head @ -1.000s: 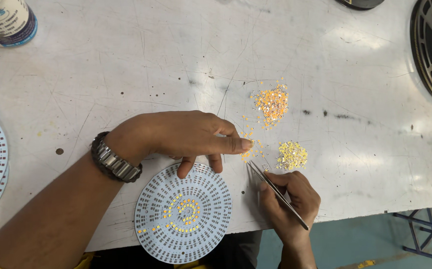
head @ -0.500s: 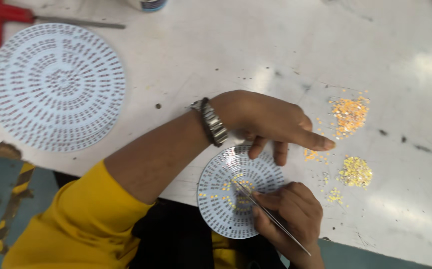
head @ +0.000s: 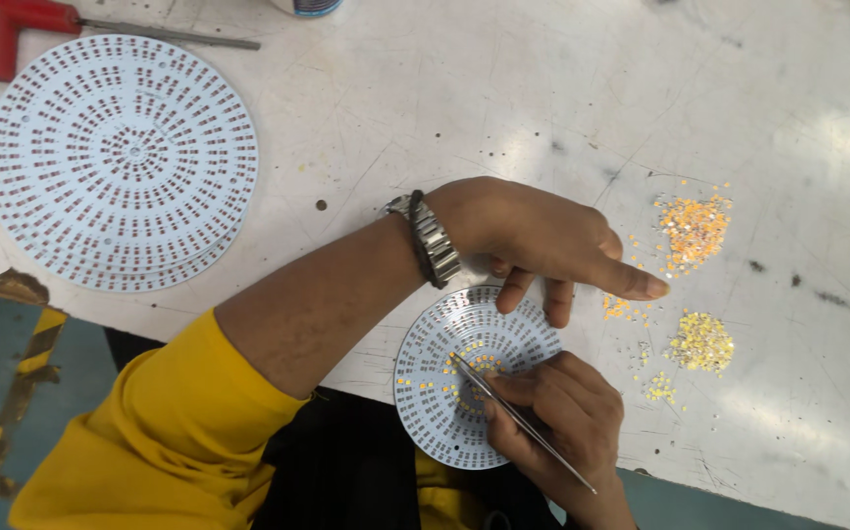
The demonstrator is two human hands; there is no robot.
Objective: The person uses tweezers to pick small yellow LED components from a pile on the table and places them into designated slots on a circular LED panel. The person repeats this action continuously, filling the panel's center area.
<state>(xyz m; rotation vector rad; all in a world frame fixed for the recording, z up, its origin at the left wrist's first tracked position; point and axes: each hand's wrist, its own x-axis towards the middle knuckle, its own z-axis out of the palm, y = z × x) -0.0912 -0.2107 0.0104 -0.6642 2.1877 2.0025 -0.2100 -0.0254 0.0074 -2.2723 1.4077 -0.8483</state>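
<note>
- A small round white circuit board [head: 469, 378] is seen at the 6 o'clock edge of the tabletop [head: 425, 118].
- Thin metal tweezers [head: 521, 422] are pinched in the closed right hand [head: 557, 417], with the tips set on the board's centre.
- The left hand [head: 542, 240] is laid half open, holding nothing, 2 fingertips resting on the board's 12 o'clock rim, the forefinger stretched toward 3 o'clock.
- Loose orange chips [head: 692, 226] and yellow chips [head: 701, 344] are heaped at 3 o'clock.
- A stack of larger boards [head: 121, 162] lies at 10 o'clock.

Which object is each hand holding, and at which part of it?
The right hand pinches the metal tweezers near mid-length. The left hand holds nothing; its fingers rest on the small round board.
</note>
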